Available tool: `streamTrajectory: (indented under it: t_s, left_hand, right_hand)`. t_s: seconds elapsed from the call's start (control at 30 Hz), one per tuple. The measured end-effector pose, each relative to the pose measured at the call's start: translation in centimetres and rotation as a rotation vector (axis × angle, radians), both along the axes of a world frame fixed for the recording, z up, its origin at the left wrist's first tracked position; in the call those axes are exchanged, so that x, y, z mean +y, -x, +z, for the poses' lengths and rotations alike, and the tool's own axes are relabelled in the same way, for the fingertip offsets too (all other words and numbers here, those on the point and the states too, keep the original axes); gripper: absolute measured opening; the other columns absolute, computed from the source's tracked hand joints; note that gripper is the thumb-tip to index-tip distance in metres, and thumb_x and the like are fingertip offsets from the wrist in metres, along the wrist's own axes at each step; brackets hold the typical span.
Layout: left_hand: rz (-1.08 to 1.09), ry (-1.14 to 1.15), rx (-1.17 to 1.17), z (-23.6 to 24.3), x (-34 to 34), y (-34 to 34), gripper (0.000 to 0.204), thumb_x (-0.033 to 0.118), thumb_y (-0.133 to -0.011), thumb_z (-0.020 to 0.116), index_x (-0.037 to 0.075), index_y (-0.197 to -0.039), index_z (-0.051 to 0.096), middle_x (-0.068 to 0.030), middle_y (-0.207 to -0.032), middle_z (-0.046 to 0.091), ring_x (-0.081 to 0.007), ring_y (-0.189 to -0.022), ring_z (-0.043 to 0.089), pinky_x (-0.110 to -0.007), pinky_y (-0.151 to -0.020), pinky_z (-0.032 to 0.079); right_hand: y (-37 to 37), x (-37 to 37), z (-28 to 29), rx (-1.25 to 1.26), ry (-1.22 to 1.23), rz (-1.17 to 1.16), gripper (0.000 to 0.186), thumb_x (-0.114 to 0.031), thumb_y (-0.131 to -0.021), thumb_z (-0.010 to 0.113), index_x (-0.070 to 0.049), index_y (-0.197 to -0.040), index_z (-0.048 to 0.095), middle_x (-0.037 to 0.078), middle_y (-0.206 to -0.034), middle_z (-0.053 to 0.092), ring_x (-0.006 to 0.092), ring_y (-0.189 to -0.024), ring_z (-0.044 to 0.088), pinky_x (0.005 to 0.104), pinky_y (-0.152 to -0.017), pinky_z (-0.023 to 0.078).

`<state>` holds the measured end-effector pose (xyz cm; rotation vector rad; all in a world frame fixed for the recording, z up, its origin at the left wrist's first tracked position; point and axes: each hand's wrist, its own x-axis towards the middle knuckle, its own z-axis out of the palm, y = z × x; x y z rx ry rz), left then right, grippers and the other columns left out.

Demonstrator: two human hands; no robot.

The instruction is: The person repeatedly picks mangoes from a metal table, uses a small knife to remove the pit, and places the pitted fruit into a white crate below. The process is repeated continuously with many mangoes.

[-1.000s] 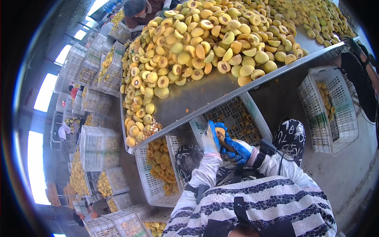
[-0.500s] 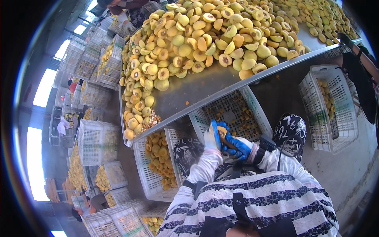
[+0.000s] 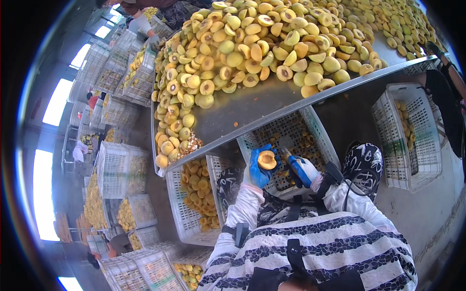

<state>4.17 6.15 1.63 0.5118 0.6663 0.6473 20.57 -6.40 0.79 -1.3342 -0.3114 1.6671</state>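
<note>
My left hand (image 3: 257, 170), in a blue-and-white glove, grips a peach half (image 3: 266, 160) with its cut face and pit hollow turned up. To its right, my right hand (image 3: 305, 170), gloved the same way, is closed round a slim hand tool (image 3: 286, 153) with a pale metallic tip; its exact kind is unclear. The tool and the peach half are apart. Both hands are above a plastic crate (image 3: 318, 123) that holds scattered dark and orange pieces. Beyond them, a large heap of peach halves (image 3: 233, 60) lies on a metal table (image 3: 218, 119).
A white crate (image 3: 177, 208) of peach halves stands left of my legs. Another crate (image 3: 427, 165) sits at the right near a person's leg. The table's metal edge (image 3: 281, 109) crosses ahead. Stacked crates (image 3: 121, 169) fill the left, and a person's gloved hand (image 3: 153, 41) shows far left.
My hands were together round the peach half and have moved apart. The left now shows its hollow face; the right has drawn away to the right with the tool.
</note>
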Motion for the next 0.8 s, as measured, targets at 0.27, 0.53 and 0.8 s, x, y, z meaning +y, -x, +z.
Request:
streamTrajectory:
  t_s: [0.27,0.53,0.8]
  left_hand:
    - [-0.036,-0.345,0.419,2.8,-0.4,0.4,0.047,0.042,-0.101,0.048,-0.001,-0.117,0.061,-0.0115,-0.105,0.066,-0.0192,-0.091,0.065,-0.032,-0.082,0.053]
    - [0.155,-1.406,1.755,13.1,6.5,15.5,0.044,0.035,-0.083,0.072,0.003,-0.113,0.066,-0.0163,-0.105,0.066,-0.0349,-0.100,0.063,-0.042,-0.087,0.051]
    - [-0.005,-1.473,1.941,10.9,26.4,9.6,0.052,0.038,-0.083,0.070,0.013,-0.127,0.060,-0.0154,-0.129,0.058,-0.0344,-0.125,0.050,-0.046,-0.104,0.042]
  right_hand:
    - [0.9,1.7,5.2,-1.269,-0.337,0.667,0.033,-0.027,-0.086,0.063,-0.004,-0.108,0.054,0.020,-0.084,0.068,0.0361,-0.082,0.068,0.0468,-0.069,0.053]
    - [-6.5,-1.2,6.3,-1.311,-0.259,0.384,0.028,-0.027,-0.086,0.066,-0.005,-0.100,0.056,0.019,-0.076,0.066,0.0386,-0.078,0.066,0.0486,-0.069,0.050]
    - [-5.7,1.5,2.8,-1.217,-0.245,0.490,0.036,-0.032,-0.084,0.064,-0.007,-0.109,0.057,0.021,-0.082,0.068,0.0398,-0.078,0.067,0.0487,-0.073,0.052]
